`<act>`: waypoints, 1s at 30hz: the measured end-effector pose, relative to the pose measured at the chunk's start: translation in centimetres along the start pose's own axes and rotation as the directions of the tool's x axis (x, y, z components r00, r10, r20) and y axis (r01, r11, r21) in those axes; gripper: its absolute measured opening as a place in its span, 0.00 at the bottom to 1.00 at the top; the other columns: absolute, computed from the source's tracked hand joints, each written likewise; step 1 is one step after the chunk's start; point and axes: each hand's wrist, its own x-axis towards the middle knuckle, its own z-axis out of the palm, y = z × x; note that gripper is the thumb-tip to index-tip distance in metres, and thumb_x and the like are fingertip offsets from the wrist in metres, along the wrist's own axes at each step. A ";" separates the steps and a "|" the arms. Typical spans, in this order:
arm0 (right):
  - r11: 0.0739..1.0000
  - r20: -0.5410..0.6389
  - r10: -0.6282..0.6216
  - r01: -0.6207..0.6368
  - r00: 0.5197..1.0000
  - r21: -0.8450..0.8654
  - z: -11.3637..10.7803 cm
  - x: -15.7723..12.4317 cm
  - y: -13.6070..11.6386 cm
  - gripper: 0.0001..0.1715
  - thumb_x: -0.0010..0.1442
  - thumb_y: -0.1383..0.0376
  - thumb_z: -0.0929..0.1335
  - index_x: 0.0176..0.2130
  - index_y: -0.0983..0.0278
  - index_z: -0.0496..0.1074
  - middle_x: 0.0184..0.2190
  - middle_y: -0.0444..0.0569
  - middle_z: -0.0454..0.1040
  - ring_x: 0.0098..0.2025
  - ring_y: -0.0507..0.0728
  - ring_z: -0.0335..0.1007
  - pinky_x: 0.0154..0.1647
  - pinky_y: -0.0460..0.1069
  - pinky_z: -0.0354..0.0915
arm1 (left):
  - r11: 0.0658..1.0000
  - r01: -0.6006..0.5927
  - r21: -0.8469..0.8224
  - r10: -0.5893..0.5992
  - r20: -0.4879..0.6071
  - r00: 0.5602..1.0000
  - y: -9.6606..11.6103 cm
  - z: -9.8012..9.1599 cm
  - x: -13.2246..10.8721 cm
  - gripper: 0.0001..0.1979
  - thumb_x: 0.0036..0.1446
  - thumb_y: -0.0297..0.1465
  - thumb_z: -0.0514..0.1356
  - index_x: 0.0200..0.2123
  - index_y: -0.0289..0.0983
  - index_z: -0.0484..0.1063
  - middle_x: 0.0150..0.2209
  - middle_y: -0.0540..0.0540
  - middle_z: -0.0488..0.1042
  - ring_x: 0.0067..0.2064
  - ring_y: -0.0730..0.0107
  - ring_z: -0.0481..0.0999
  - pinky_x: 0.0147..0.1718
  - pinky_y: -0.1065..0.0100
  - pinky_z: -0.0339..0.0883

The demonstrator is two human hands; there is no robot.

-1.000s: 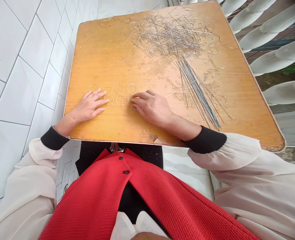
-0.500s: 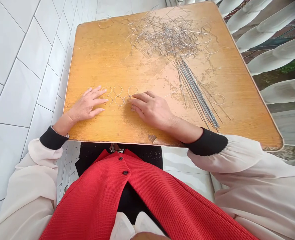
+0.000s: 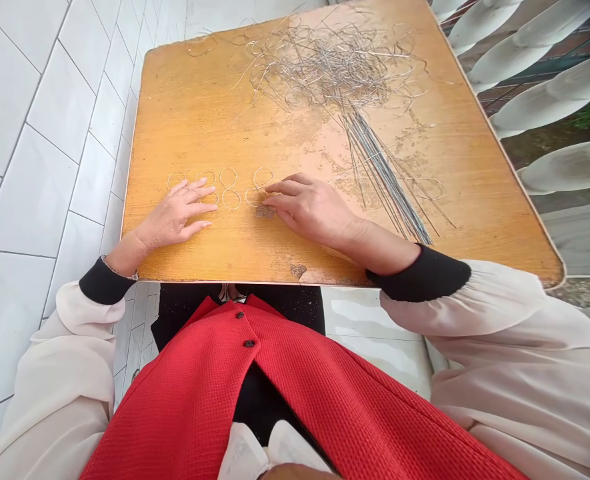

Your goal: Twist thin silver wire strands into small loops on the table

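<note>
My left hand point(image 3: 175, 217) lies with its fingers spread on the wooden tabletop, holding nothing. Its fingertips partly cover two thin wires bent into looped shapes, a left one point(image 3: 176, 179) and a second one point(image 3: 206, 176). Just right of those fingers lies a wire figure eight point(image 3: 230, 189), apart from both hands. Another looped wire figure point(image 3: 263, 177) sits to its right. My right hand point(image 3: 315, 210) has its thumb and fingers closed at the right edge of that figure's lower loop; the exact contact is partly hidden by the fingers.
A tangled heap of thin wire point(image 3: 335, 67) spreads over the far part of the table point(image 3: 189, 113). A bundle of straight grey wires point(image 3: 389, 177) lies right of centre, with a loose looped wire beside it. White tiled wall point(image 3: 57, 183) stands left, white balusters point(image 3: 539, 107) right.
The right-hand wire figure has shifted slightly right, away from the figure eight, along with my right hand. My left hand stays nearly in place. The whole view has shifted a little.
</note>
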 end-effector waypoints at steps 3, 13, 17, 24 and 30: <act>0.998 -0.025 0.042 -0.041 0.999 0.041 -0.1 -0.1 0.7 0.24 0.73 0.65 0.60 0.51 0.57 0.83 0.55 0.54 0.82 0.55 0.66 0.78 0.59 0.65 0.73 | 0.998 -0.058 0.020 0.057 0.017 0.998 1.7 0.1 1.3 0.21 0.72 0.40 0.57 0.64 0.44 0.75 0.74 0.41 0.67 0.77 0.53 0.63 0.76 0.41 0.51; 0.996 -0.045 0.035 -0.031 0.998 0.087 2.5 1.8 2.7 0.33 0.71 0.65 0.64 0.72 0.66 0.68 0.72 0.60 0.68 0.74 0.70 0.64 0.74 0.70 0.63 | 0.991 -0.041 0.128 0.026 0.115 0.993 5.2 4.0 4.7 0.34 0.72 0.41 0.59 0.71 0.25 0.62 0.75 0.23 0.58 0.79 0.42 0.57 0.77 0.42 0.51; 0.993 -0.031 0.028 -0.024 0.999 0.117 3.0 1.9 3.0 0.33 0.71 0.65 0.64 0.72 0.64 0.69 0.71 0.58 0.69 0.74 0.69 0.64 0.74 0.70 0.63 | 0.991 -0.022 0.135 0.008 0.106 0.994 5.5 4.5 4.4 0.31 0.72 0.38 0.58 0.70 0.24 0.64 0.75 0.21 0.59 0.78 0.41 0.58 0.77 0.40 0.52; 0.986 -0.051 0.030 -0.021 0.998 0.166 2.0 2.4 3.1 0.26 0.71 0.65 0.62 0.63 0.63 0.77 0.65 0.60 0.76 0.68 0.69 0.72 0.71 0.69 0.65 | 0.985 -0.033 0.167 0.043 -0.052 0.998 4.7 4.7 5.9 0.22 0.73 0.23 0.45 0.56 0.32 0.78 0.56 0.33 0.81 0.65 0.52 0.77 0.69 0.42 0.65; 0.996 -0.024 0.042 -0.040 0.999 0.081 0.9 3.5 2.5 0.23 0.69 0.67 0.65 0.59 0.70 0.79 0.58 0.63 0.81 0.59 0.68 0.76 0.65 0.64 0.69 | 0.979 0.001 0.203 0.023 -0.116 0.993 4.0 4.4 7.4 0.21 0.73 0.25 0.46 0.42 0.36 0.80 0.44 0.36 0.81 0.51 0.53 0.81 0.54 0.48 0.74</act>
